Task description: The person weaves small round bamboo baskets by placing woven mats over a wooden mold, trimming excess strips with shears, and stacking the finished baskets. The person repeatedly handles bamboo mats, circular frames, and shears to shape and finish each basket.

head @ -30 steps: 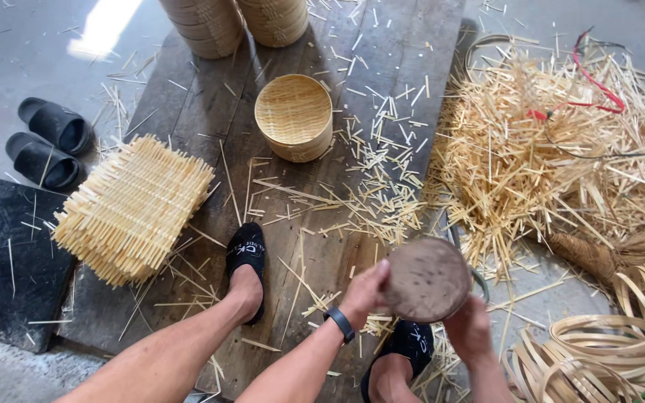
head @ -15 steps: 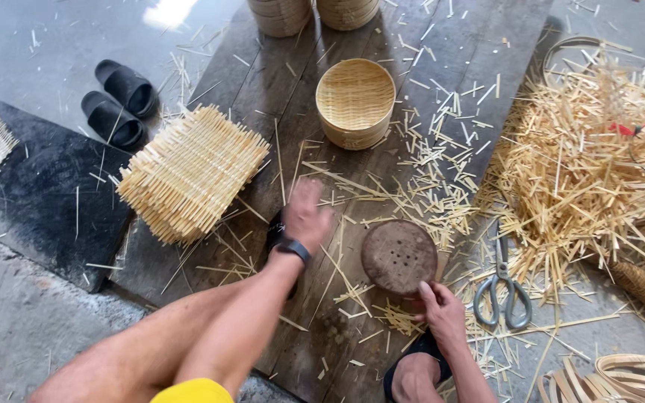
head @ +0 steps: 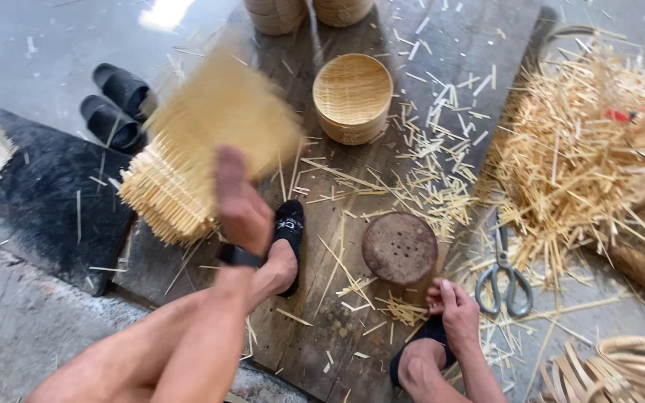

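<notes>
My left hand [head: 240,201] is raised over the wooden board [head: 442,30] and grips the edge of a square woven bamboo mat [head: 225,112], which is lifted and blurred by motion. Below it lies a stack of similar mats [head: 162,198]. A round dark wooden disc with small holes [head: 399,248] lies flat on the board. My right hand [head: 453,306] rests just below the disc with its fingers curled and nothing in them. My feet in black shoes [head: 289,224] rest on the board.
A round woven basket [head: 352,97] stands on the board, with more baskets [head: 307,11] at the far end. Scissors [head: 505,276] lie to the right, beside a heap of bamboo strips [head: 591,164]. Black slippers [head: 117,104] at left, bamboo hoops [head: 621,366] bottom right.
My left hand reached to the mat stack and lifted the top mat. My right hand let go of the wooden disc, which now lies on the board.
</notes>
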